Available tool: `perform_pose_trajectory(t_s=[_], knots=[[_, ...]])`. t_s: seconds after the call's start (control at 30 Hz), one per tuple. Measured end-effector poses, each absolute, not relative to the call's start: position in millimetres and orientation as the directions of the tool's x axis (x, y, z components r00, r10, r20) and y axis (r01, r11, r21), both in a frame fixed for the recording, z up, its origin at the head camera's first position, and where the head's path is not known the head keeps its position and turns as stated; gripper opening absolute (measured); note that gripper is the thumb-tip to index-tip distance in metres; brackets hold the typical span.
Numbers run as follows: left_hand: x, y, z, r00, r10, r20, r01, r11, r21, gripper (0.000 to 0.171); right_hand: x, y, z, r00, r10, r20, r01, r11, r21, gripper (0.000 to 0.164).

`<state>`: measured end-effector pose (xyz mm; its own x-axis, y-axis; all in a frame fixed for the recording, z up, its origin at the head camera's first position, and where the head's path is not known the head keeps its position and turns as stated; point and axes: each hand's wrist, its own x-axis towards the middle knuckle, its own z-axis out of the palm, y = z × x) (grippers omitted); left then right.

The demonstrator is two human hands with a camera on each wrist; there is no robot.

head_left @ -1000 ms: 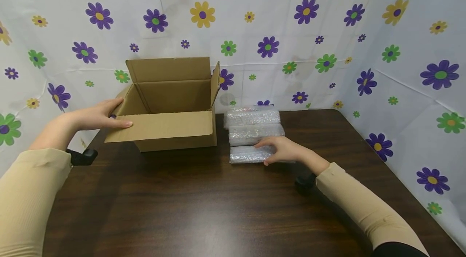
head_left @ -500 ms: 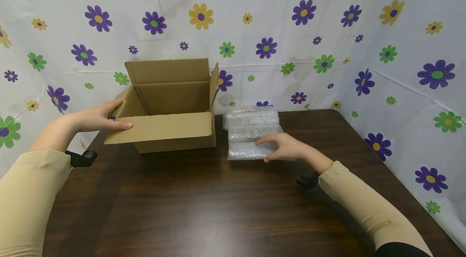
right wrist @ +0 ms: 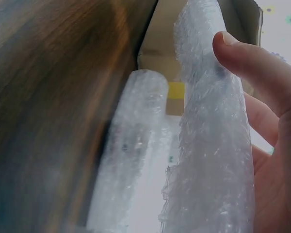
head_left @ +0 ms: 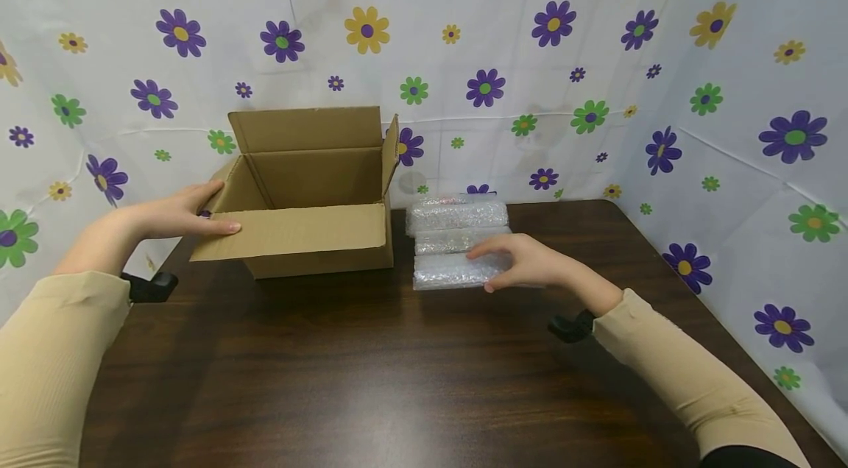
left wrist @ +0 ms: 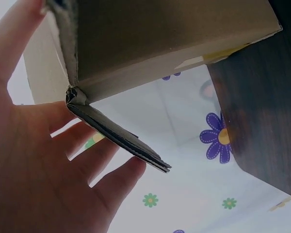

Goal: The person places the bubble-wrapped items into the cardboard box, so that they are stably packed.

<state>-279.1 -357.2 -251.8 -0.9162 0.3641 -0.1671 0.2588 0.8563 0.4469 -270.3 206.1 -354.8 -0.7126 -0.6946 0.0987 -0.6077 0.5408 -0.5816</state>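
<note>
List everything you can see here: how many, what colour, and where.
Cardboard box: one, brown, open, left of centre on the table
Bubble-wrapped rolls: at least three, clear to whitish, right of the box
Table: one, dark brown, under the box
Flowered sheet: count unclear, white with purple, yellow and green flowers, behind and at the right
Wrist devices: two, black, under the wrists
Sleeves: two, beige, on the forearms
Left hand: one, bare, holding the box's flaps
Right hand: one, bare, gripping the nearest roll
</note>
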Motion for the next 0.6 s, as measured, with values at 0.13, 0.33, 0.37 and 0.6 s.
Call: perform_pose_trajectory(t_s=[0.13, 0.33, 0.37, 0.6], knots=[[-278.8, -357.1, -251.7, -0.916, 0.366, -0.163, 0.261, 0.855, 0.448, 0.099, -267.5, 203.6, -345.8, -0.698, -0.709, 0.097, -0.625, 0.538, -0.566, 0.053], [-276.9, -354.7, -250.7, -0.918, 0.363, -0.161, 0.259, 0.855, 0.449, 0.099, -264.2, 199.5, -331.4, -0.662, -0.743, 0.099, -0.66, 0.514, -0.548, 0.054], [-276.7, -354.6, -250.6, -0.918, 0.361, -0.163, 0.257, 0.856, 0.45, 0.1, -263.6, 198.8, -328.7, -0.654, -0.75, 0.101, -0.667, 0.508, -0.545, 0.054], [-276.7, -354.7, -250.0, -0.916, 0.365, -0.167, 0.261, 0.857, 0.445, 0.099, -260.5, 194.1, -306.8, -0.626, -0.773, 0.103, -0.695, 0.493, -0.523, 0.052]])
